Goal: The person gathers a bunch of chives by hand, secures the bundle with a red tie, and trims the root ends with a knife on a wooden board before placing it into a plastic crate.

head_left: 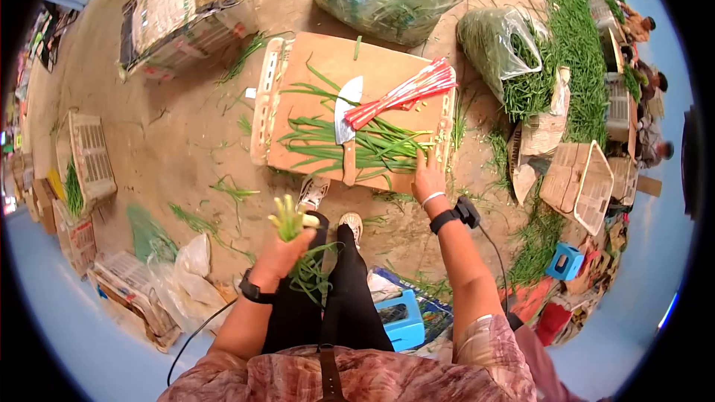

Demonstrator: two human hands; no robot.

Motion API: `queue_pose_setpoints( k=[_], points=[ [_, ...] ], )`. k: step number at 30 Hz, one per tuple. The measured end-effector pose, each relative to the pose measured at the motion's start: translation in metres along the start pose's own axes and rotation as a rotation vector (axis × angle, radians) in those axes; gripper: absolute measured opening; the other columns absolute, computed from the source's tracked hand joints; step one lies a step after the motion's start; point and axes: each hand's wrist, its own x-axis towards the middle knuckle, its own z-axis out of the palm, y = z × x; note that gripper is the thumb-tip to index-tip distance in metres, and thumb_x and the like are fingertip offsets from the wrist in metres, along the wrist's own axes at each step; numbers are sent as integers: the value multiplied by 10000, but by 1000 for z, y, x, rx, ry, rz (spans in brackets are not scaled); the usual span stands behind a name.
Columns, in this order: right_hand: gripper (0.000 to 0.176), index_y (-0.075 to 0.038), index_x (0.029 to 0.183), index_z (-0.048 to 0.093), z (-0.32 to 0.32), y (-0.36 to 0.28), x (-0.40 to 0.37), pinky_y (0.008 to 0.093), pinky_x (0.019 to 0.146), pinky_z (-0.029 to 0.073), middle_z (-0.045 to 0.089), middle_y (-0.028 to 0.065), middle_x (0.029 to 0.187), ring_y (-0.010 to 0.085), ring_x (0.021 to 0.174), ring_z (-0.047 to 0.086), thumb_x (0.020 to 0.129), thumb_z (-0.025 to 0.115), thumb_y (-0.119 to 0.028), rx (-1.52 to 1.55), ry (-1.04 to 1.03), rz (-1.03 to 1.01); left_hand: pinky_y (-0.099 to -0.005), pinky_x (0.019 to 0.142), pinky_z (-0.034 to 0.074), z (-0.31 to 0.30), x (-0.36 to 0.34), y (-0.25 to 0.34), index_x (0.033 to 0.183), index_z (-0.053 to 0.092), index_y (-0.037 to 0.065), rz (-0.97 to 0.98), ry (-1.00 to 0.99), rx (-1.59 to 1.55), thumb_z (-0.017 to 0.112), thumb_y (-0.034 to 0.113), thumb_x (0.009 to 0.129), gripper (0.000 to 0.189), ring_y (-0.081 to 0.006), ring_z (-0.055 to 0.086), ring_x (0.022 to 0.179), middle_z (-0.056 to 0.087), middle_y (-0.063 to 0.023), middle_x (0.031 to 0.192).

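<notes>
My left hand (281, 254) is closed around a bunch of green onions (290, 219), pale stem ends up and green leaves hanging by my leg. Over the right front corner of a cardboard-topped crate (313, 59), my right hand (427, 180) has its fingers stretched out, touching the stem ends of loose green onions (316, 134) spread there. A knife (346, 123) with a wide blade and wooden handle lies across these onions, its handle toward me. Beside the blade rests a bundle of red and white strips (406, 93), partly over the onions.
Behind the crate stands a large plastic bag of greens (391, 0), with a second bag (495, 48) to its right. A long heap of greens (581, 52) runs along the right, near crates and people. Blue stools (406, 321) and plastic sheeting (186, 275) are near me.
</notes>
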Motion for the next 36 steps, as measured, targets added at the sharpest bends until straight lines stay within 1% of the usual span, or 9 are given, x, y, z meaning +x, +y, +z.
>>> queue_pose_setpoints(
  k=[5,9,10,14,20,23,27,31,36],
  points=[
    [602,-115,1379,331,4,2,51,519,1034,264,309,148,1426,328,1333,258,805,515,-132,-275,-151,-141,-202,466,365,4,61,-9,1057,596,33,-102,-187,150,635,69,813,250,-44,464,537,536,36,691],
    [511,-117,1341,377,41,24,58,515,985,304,443,105,1280,301,1220,389,836,453,-140,-267,-20,-213,-199,453,363,-5,82,4,980,625,33,-128,-98,120,622,62,819,163,-39,461,522,514,44,634],
    [384,-96,1195,493,40,22,55,503,925,347,527,102,1097,280,1068,481,816,475,-153,-252,77,-236,-202,440,363,-16,87,1,997,611,31,-132,-129,180,615,59,828,171,-42,459,513,520,36,654],
    [116,-106,887,542,56,20,40,475,834,399,575,108,874,283,910,532,793,492,-152,-306,-73,-137,-204,429,368,-27,98,10,1019,596,22,-167,-58,115,594,60,853,171,-56,439,492,506,30,651],
    [103,-67,844,562,61,13,35,459,699,475,614,137,824,310,853,590,782,506,-126,-155,-64,-8,-214,431,360,-18,108,13,958,592,15,-65,-23,176,582,72,848,125,-66,448,490,511,16,640],
    [112,-33,839,576,5,2,46,461,674,499,632,198,792,360,811,623,785,499,-95,61,-469,103,-211,428,370,-18,108,18,922,597,5,-24,-25,156,601,89,848,112,-67,460,493,528,8,642],
    [162,17,835,607,-77,-10,42,457,683,511,632,245,827,387,796,629,796,481,-78,121,-577,-121,-212,455,370,-17,102,37,959,604,18,20,-42,181,602,146,856,165,-72,452,498,519,15,650],
    [176,-1,842,626,-179,-35,27,418,678,524,647,224,851,356,786,647,820,473,-84,-48,-608,-113,-206,467,385,-7,87,84,961,619,13,145,-27,317,592,123,849,159,-66,476,509,563,-5,678],
    [146,-21,832,616,-231,-52,15,412,625,531,654,199,803,324,740,660,812,490,-94,-96,-550,-204,-211,485,403,9,83,116,963,626,1,292,10,455,578,66,834,151,-53,481,529,586,-5,707]
  ],
)
